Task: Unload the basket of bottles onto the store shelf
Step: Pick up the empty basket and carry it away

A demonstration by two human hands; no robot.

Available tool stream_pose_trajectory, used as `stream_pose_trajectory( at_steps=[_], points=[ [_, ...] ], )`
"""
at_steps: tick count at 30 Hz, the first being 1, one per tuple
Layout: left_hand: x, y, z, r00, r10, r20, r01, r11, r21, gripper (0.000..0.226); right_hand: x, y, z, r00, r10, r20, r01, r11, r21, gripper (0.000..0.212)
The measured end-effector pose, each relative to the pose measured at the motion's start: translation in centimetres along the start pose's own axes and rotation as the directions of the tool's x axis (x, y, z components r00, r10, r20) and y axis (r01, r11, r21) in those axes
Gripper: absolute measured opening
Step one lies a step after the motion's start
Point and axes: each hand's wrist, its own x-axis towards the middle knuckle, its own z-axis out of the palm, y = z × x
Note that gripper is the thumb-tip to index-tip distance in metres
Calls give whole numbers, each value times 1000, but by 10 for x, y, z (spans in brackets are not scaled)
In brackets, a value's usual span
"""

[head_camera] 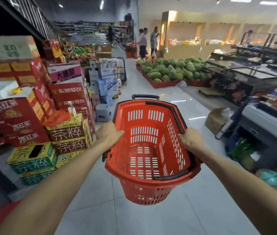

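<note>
A red plastic basket (151, 184) with black handles hangs in the air in front of me, above the white tiled aisle. Nothing lies inside it; its slotted bottom shows bare. My left hand (108, 133) grips the basket's left rim. My right hand (191, 140) grips the right rim beside the folded black handle. No bottles from the basket are in view. Store shelves (86, 28) stand far off at the back of the aisle.
Stacked drink cartons (66, 133) line the left side of the aisle. A pile of watermelons (171, 70) lies ahead on the right, with counters (246, 77) and a cardboard box (216, 120) nearer. Several people (147, 42) stand far down the aisle.
</note>
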Motion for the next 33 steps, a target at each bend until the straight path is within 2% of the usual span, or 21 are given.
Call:
stream_pose_trajectory(
  at_steps=[5, 12, 20, 27, 33],
  points=[
    [148, 67, 47, 1000, 23, 6, -23, 1000, -2, 43, 165, 4, 10, 999, 9, -31, -8, 999, 34, 30],
    [341, 145, 90, 1000, 28, 9, -27, 999, -29, 43, 375, -26, -3, 999, -6, -39, 5, 1000, -27, 28],
    [571, 162, 142, 999, -32, -22, 29, 995, -97, 35, 606, -102, 43, 999, -45, -10, 45, 999, -8, 28],
    [794, 168, 177, 1000, -1, 16, 3, 991, -134, 28, 803, -176, 103, 1000, -3, -12, 3, 999, -33, 30],
    [968, 213, 202, 996, 83, 44, -78, 992, -98, 26, 966, -214, 116, 998, 36, -48, -37, 999, -17, 22]
  ],
)
